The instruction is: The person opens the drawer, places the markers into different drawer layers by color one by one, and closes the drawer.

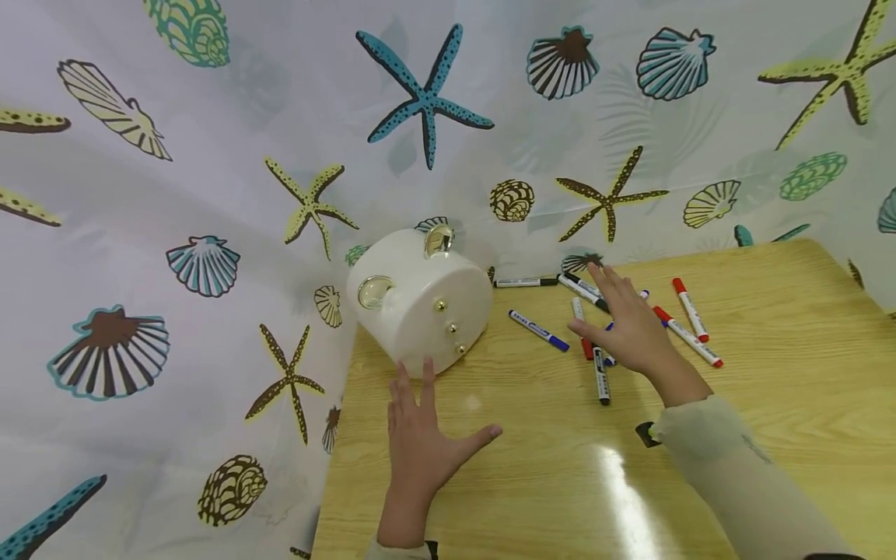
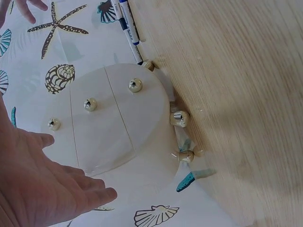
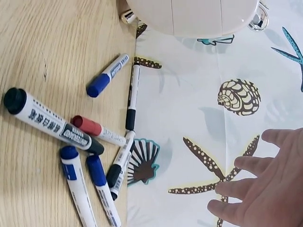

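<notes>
A white rounded box (image 1: 399, 280) stands at the back left of the wooden table, with three gold knobs on its front and gold rounded fittings on it. In the left wrist view, two seams divide the front of the box (image 2: 102, 127) into panels. My left hand (image 1: 423, 451), fingers spread, is just in front of the box; whether its fingertips touch it I cannot tell. Over the scattered markers my right hand (image 1: 626, 330) hovers with fingers extended, holding nothing. Below it lie a black-capped marker (image 1: 601, 377) and a red-capped marker (image 3: 99, 130).
A blue-capped marker (image 1: 537, 330) lies between box and right hand. Two red-capped markers, one of them this marker (image 1: 691, 309), rest right of that hand. Another black-capped marker (image 1: 525, 282) lies along the back edge. Shell-and-starfish cloth (image 1: 448, 187) hangs behind and left of the table (image 1: 532, 467).
</notes>
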### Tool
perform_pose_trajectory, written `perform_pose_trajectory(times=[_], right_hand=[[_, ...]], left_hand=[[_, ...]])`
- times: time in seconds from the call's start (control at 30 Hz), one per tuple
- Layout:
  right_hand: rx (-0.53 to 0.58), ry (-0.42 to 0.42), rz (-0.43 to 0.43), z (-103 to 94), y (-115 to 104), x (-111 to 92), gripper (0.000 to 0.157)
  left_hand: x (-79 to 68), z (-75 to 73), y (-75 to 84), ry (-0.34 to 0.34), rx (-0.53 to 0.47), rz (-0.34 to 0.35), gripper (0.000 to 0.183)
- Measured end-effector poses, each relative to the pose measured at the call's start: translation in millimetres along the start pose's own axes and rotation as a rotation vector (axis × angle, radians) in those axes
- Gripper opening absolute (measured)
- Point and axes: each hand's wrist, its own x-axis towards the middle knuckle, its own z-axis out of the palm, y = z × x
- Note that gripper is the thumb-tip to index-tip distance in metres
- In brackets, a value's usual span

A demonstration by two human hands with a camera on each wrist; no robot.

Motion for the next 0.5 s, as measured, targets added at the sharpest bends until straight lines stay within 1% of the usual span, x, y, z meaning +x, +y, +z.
perform_pose_trajectory(times=[0.07, 0.17, 0.33, 0.5], right_hand=[[0.021, -0.007, -0.005, 3.5, -2.0, 4.5, 0.089], [0.042, -0.010, -0.005, 6.2, -2.9, 9.3, 0.087], [0.076, -0.017, -0.005, 9.9, -8.5, 16.6, 0.085], [0.139, -0.019, -0.039, 21.1, -28.8, 29.9, 0.082]], left_hand=[[1.0, -1.4, -0.8, 0.037, -0.014, -0.004, 0.133], [4.7, -2.3, -0.1, 0.073, -0.042, -0.006, 0.132], [11.2, -6.0, 1.3, 0.084, -0.079, -0.017, 0.131], [12.6, -16.0, -2.9, 0.108, -0.103, -0.038, 0.132]])
